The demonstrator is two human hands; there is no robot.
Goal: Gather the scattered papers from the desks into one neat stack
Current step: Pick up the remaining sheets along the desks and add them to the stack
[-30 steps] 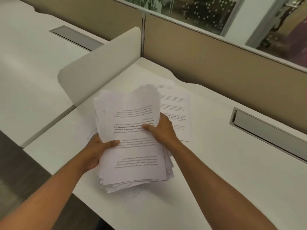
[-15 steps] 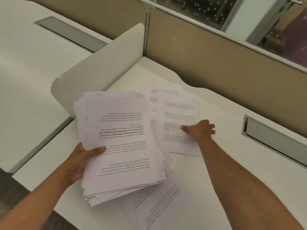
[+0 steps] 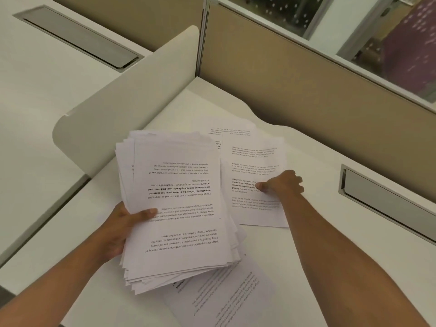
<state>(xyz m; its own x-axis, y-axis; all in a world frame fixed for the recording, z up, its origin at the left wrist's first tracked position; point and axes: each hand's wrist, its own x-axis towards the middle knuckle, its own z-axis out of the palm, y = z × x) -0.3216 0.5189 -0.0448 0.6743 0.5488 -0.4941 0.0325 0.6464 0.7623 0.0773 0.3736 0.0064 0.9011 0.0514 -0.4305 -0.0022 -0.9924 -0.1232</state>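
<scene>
My left hand (image 3: 118, 232) grips a thick, slightly fanned stack of printed papers (image 3: 179, 208) by its left edge, thumb on top, held just above the white desk (image 3: 318, 256). To its right a loose printed sheet (image 3: 254, 161) lies flat on the desk, over other sheets (image 3: 233, 131) behind it. My right hand (image 3: 283, 185) pinches that loose sheet near its right edge, thumb pressed on the print. Another loose sheet (image 3: 226, 298) lies skewed on the desk under the stack's near corner.
A rounded cream divider (image 3: 122, 97) stands left of the papers, with a neighbouring desk (image 3: 35, 90) beyond it. Tan partition panels (image 3: 295, 74) close the back. A grey cable slot (image 3: 387, 204) is set into the desk at right.
My right hand let go of the stack and reached right to the loose sheet, where it now pinches it. The stack shifted left in my left hand, uncovering the sheet below.
</scene>
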